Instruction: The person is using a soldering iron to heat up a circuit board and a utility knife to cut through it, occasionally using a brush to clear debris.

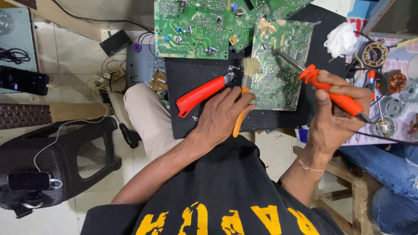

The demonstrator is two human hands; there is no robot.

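Note:
My left hand (pixel 223 114) grips a small brush (pixel 247 82) by its orange handle, the bristles resting at the left edge of a green circuit board (pixel 278 65). My right hand (pixel 333 117) holds an orange soldering iron (pixel 335 93), its metal tip touching the board's upper middle. The board lies on a black mat (pixel 191 74). A red-handled tool (pixel 202 93) lies on the mat just left of the brush.
Larger green circuit boards (pixel 196 26) lie at the mat's far side. White tissue (pixel 342 39) and motor parts with copper coils (pixel 374 54) sit right. A black plastic stool (pixel 56 161) stands left on the tiled floor. Another person's jeans (pixel 392 174) are at right.

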